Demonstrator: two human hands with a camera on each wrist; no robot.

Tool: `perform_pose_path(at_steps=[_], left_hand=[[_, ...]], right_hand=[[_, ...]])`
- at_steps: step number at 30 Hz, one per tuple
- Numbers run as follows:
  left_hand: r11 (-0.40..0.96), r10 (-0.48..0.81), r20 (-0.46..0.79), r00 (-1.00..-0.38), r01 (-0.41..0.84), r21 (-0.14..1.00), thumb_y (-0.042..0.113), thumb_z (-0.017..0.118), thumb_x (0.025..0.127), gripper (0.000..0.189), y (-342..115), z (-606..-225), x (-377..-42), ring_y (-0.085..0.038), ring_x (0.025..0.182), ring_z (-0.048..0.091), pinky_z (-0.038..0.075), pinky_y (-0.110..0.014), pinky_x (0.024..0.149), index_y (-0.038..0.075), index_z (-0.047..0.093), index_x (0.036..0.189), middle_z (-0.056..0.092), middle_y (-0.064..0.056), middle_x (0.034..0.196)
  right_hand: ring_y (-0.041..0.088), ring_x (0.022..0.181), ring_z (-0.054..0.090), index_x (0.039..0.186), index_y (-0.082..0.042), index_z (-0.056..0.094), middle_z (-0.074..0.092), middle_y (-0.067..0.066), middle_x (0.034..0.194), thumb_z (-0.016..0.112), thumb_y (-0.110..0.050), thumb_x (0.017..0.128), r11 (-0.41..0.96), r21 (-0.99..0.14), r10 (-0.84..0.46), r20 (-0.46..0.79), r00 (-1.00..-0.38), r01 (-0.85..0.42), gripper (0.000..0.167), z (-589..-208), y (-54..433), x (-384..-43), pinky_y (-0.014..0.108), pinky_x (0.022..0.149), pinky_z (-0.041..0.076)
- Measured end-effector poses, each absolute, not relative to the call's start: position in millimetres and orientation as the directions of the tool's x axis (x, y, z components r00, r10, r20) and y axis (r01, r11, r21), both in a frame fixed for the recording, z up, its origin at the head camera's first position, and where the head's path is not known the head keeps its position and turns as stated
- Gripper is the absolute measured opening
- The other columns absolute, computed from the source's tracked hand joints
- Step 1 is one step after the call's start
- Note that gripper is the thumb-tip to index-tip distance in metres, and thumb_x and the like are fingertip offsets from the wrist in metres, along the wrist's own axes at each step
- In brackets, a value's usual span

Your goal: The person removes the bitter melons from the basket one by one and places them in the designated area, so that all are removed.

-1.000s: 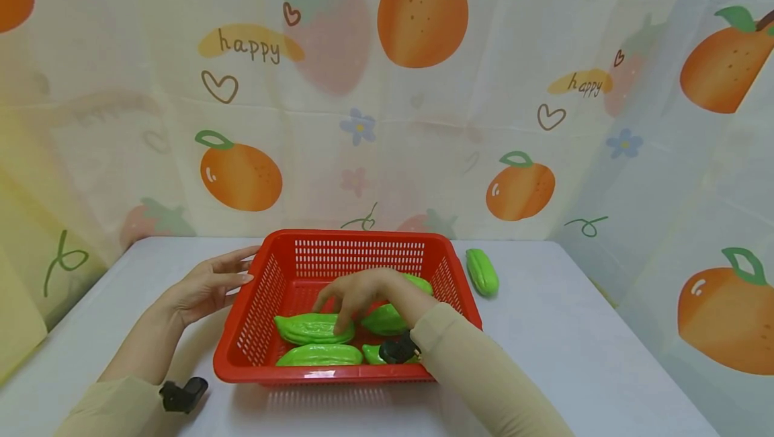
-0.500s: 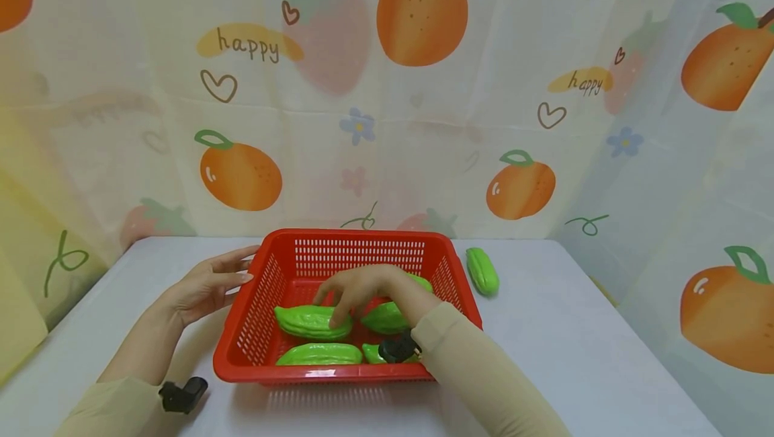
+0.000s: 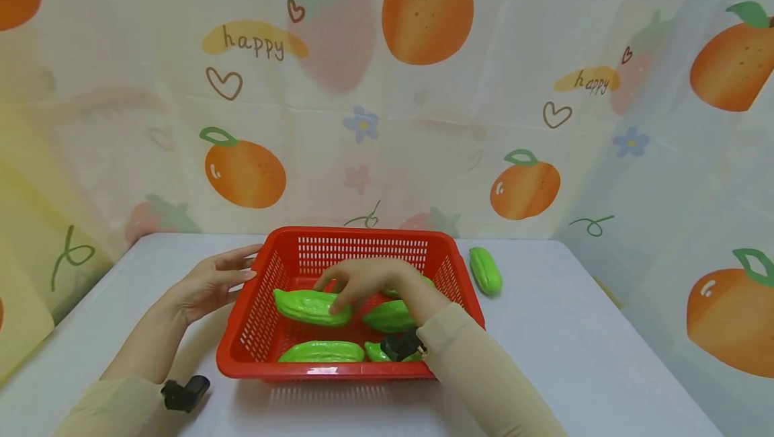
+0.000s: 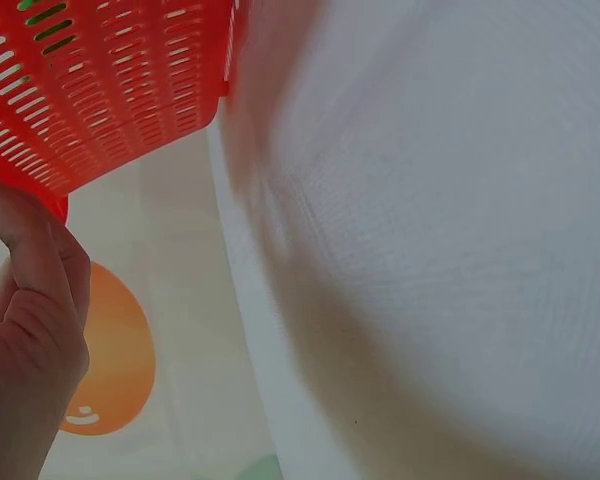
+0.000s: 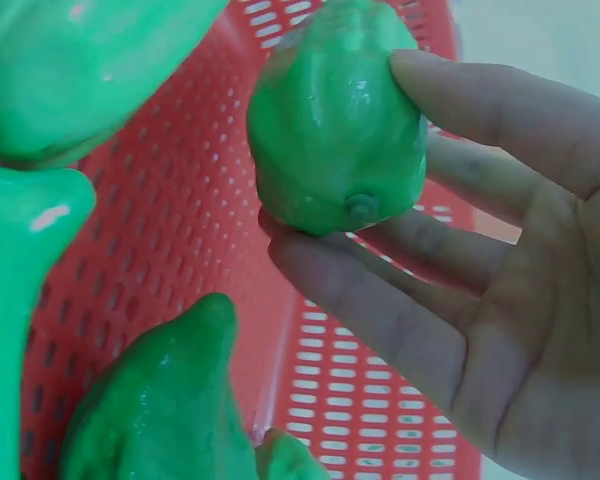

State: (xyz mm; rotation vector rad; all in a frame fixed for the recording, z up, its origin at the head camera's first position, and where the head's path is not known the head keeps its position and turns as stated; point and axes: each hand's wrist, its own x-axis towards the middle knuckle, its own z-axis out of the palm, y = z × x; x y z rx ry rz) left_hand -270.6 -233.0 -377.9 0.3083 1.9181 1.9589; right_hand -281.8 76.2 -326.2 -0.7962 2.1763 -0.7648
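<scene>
A green bitter melon (image 3: 305,306) is pinched between the thumb and fingers of my right hand (image 3: 369,280), inside a red plastic basket (image 3: 326,371). The right wrist view shows the thumb on one side of this melon (image 5: 335,130) and fingers on the other. Several more bitter melons lie in the basket, one at the front (image 3: 323,351) and one (image 3: 389,316) under my right wrist, partly hidden. My left hand (image 3: 208,287) touches the basket's left side, its fingers fairly straight along the rim; in the left wrist view, the hand (image 4: 30,310) meets the red wall.
Right of the basket, a lone bitter melon (image 3: 486,271) lies on the white tabletop (image 3: 562,349). A fruit-printed curtain (image 3: 423,175) hangs behind the table and along its sides. The basket's slotted walls stand higher than the melons lying in it.
My right hand has lifted the bitter melon slightly and moved it towards the back of the basket, widening the gap to the front melon. The left hand stays at the rim.
</scene>
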Motion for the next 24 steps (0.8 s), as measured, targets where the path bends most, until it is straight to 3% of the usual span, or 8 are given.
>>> perform_pose_path(at_steps=[7,24], left_hand=[[-0.003,0.412,-0.095,-0.906,-0.105,0.994,0.015,0.053,0.100,0.049,-233.3,-377.0,-268.3,-0.006,0.105,0.065,0.057,-0.028,0.090,0.022,0.044,0.148,0.066,0.016,0.119],[0.003,0.374,-0.090,-0.923,-0.095,0.995,0.017,0.054,0.100,0.054,-227.5,-377.7,-262.3,-0.005,0.102,0.067,0.058,-0.026,0.088,0.016,0.038,0.152,0.067,0.016,0.114]], right_hand=[[0.012,0.106,0.059,0.136,-0.018,0.056,0.059,0.003,0.132,0.071,-0.018,0.090,0.611,-0.697,-0.734,-0.320,-0.600,-0.376,0.049,-318.7,78.3,-281.6,0.027,0.083,0.058],[0.020,0.115,0.063,0.139,-0.018,0.054,0.058,0.008,0.138,0.069,-0.018,0.091,0.504,-0.807,-0.697,-0.169,-0.697,-0.308,0.050,-307.3,88.7,-274.0,0.031,0.089,0.058]])
